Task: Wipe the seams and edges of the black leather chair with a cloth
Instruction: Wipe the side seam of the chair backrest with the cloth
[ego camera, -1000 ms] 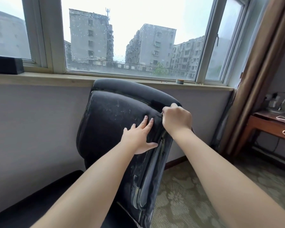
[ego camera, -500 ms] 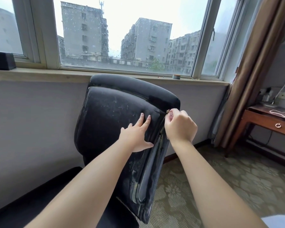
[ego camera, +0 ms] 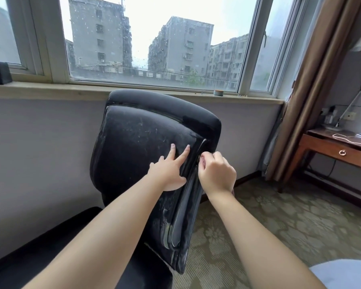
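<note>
Black leather chair (ego camera: pixel 142 147), its backrest dusty and scuffed, stands under the window sill with its side edge turned toward the viewer. Left hand (ego camera: pixel 168 174) lies flat on the backrest, fingers spread, beside the side seam (ego camera: pixel 193 170). Right hand (ego camera: pixel 216 173) is curled at that seam, fingertips pinching something too small to identify; no cloth is plainly visible. Risks, as a judgement: a tiny grip may slip off the narrow seam, leaving dust in the groove, and the chair may swivel away if the bracing palm lifts. A wooden tabletop (ego camera: pixel 331 138) stands well apart at right
</note>
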